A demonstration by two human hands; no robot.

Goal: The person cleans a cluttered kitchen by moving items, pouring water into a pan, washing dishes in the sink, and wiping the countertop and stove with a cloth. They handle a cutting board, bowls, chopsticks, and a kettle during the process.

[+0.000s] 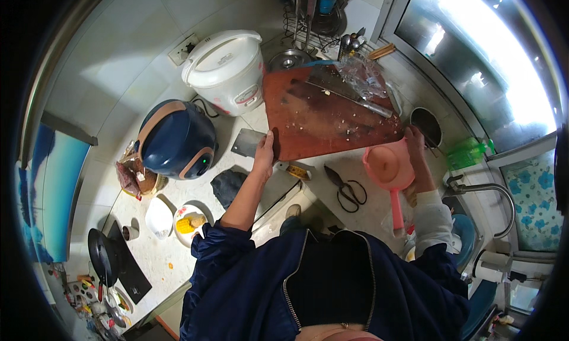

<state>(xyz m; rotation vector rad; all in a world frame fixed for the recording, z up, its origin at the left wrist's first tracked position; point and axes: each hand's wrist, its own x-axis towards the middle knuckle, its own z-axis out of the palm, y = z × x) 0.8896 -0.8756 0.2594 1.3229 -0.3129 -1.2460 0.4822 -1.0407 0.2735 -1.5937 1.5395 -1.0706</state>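
Note:
A reddish-brown cutting board [306,136] is gripped at its near corners by both hands. My left hand [265,152] holds the left corner, thumb on top. My right hand [414,141] is at the right corner, its fingers partly hidden. Light crumbs are scattered over the board. Across its far part lies a knife with a metal handle [377,108], and a crumpled clear plastic bag [362,76] covers some of that end. Just below the right corner is a pink plastic dipper [391,163], close to my right hand; I cannot tell whether they touch.
Black-handled scissors [344,187] and a grey metal blade [246,142] lie on the counter. A white rice cooker [226,74] and a dark blue cooker [178,141] stand left. Corn sits on a plate [180,212]. At right are a dark pot [426,125] and a faucet [484,187].

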